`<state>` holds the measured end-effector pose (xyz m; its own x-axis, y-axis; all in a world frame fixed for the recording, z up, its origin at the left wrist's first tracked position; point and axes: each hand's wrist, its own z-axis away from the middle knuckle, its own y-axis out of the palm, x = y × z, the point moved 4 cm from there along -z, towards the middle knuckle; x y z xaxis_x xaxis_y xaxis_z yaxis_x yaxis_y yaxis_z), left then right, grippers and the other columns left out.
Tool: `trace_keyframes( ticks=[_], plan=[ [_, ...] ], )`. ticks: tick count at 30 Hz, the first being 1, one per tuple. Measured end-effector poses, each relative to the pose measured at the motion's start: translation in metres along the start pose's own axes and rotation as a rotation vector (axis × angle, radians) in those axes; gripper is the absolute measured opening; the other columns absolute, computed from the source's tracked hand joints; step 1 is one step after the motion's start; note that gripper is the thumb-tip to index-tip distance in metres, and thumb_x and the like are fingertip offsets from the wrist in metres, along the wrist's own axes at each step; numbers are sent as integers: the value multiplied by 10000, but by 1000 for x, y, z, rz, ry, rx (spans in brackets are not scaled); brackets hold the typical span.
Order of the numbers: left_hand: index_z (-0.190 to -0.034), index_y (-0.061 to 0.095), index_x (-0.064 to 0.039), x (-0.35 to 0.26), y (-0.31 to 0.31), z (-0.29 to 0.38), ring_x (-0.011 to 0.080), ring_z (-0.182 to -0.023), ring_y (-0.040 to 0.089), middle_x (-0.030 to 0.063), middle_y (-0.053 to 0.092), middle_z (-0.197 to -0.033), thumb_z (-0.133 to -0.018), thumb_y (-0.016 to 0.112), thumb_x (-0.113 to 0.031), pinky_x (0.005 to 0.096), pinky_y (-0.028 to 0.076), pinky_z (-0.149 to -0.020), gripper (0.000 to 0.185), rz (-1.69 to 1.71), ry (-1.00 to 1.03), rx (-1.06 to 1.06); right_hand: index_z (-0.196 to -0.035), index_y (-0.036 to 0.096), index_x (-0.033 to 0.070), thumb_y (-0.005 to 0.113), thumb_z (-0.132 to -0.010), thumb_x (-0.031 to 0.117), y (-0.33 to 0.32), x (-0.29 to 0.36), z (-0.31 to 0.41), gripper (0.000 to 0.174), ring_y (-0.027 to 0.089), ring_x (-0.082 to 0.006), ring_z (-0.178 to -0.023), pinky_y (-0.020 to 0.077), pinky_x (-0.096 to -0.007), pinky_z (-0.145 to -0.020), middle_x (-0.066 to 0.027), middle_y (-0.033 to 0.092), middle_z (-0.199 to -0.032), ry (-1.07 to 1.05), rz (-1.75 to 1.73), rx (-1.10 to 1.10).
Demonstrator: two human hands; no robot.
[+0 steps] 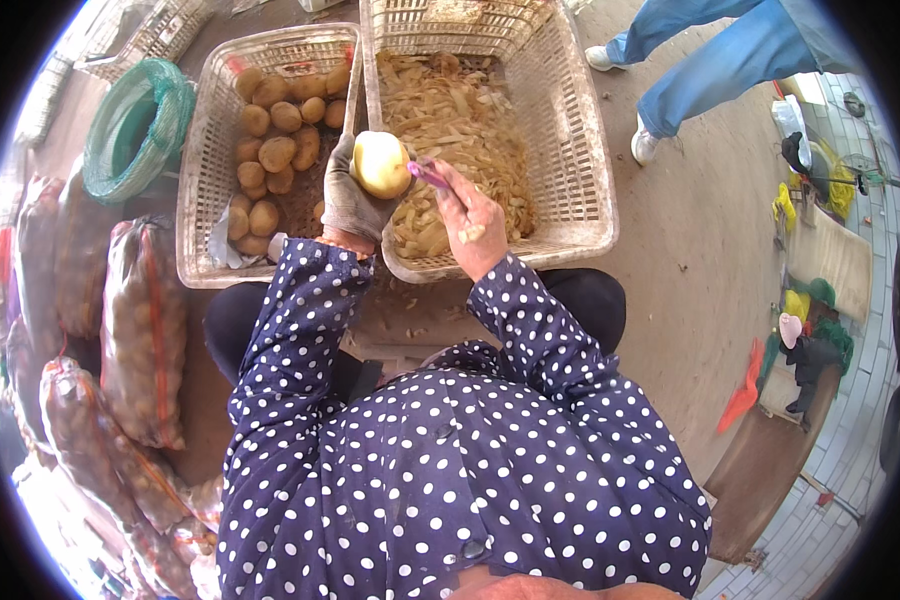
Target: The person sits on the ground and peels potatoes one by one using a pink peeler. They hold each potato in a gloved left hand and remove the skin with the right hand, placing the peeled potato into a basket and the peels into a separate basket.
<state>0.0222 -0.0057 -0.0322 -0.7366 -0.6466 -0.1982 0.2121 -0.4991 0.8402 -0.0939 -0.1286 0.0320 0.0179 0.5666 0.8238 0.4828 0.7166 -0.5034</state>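
Observation:
My left hand [352,196], in a soiled grey work glove, grips a pale, peeled potato [381,165] above the meeting rims of two crates. A purple-handled peeler [429,174] is held in my bare right hand [474,217], its head close to the potato's right side; whether it touches I cannot tell. A scrap of peel [472,234] clings to the back of that hand. Several unpeeled potatoes [277,154] lie in the left plastic crate [195,172]. Beneath my right hand, the larger right crate [592,172] holds a thick layer of potato peelings [457,127].
Mesh sacks of potatoes [142,337] line the floor at left, near a green net-covered tub [136,131]. Another person's legs in blue jeans [709,79] stand beyond the right crate. A bench [772,465] with cloths runs along the tiled wall at right.

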Motion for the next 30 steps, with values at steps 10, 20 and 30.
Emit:
trace_keyframes(
  ticks=[10,20,30],
  plan=[
    [-1081,623,-85,5,-16,-9,256,-906,682,86,692,-979,-906,680,-376,412,571,-854,343,-43,100,-124,-1346,606,130,643,-909,101,20,9,11,439,655,-347,-756,532,-435,-668,-182,662,-858,-141,235,36],
    [-1189,592,-60,10,20,17,329,-954,695,126,696,-1077,-920,661,-372,488,581,-877,417,-20,8,-33,-1274,657,72,602,-984,153,-10,-11,-8,307,716,-307,-941,554,-367,-811,-206,716,-1070,149,-101,47],
    [-1149,618,-77,-1,9,6,253,-923,689,91,696,-1032,-871,682,-384,412,591,-794,419,-202,134,-88,-1276,655,75,618,-970,177,8,4,-18,325,722,-308,-868,563,-350,-765,-193,729,-972,126,-3,164]
  ],
)
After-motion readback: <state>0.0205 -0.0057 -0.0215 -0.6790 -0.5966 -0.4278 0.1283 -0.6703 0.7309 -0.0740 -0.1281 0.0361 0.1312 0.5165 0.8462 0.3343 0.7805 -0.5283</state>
